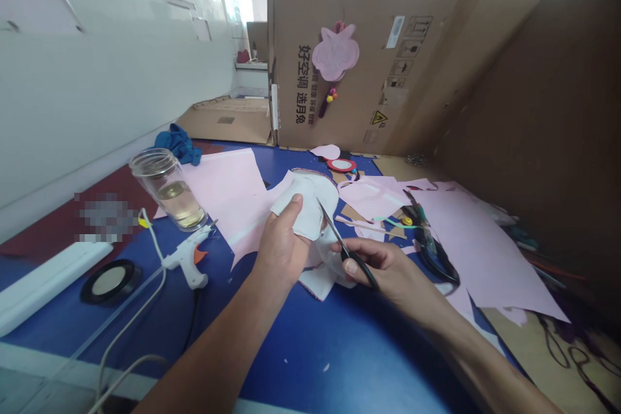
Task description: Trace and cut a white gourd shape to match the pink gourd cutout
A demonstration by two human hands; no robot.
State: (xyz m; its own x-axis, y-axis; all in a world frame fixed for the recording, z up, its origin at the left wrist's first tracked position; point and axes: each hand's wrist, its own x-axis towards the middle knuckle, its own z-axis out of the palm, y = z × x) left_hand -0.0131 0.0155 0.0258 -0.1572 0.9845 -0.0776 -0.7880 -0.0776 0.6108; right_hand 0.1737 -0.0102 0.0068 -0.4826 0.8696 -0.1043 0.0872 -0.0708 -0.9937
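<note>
My left hand (281,246) is closed on a piece of white fabric (310,204), holding it up above the blue table top (315,349). My right hand (383,265) grips a pair of black-handled scissors (339,242). Their blades point up and left, and the tip meets the edge of the white fabric. More white fabric with a dark stitched edge hangs below, between my two hands. Pale pink sheets (228,187) lie under and behind the fabric.
A glass jar (167,187) holding some yellowish liquid stands at the left, with a white glue gun (189,259) and its cord beside it. A black tape roll (109,281) lies further left. Large pink sheets (485,246) cover the right side. Cardboard walls (427,65) close the back and right.
</note>
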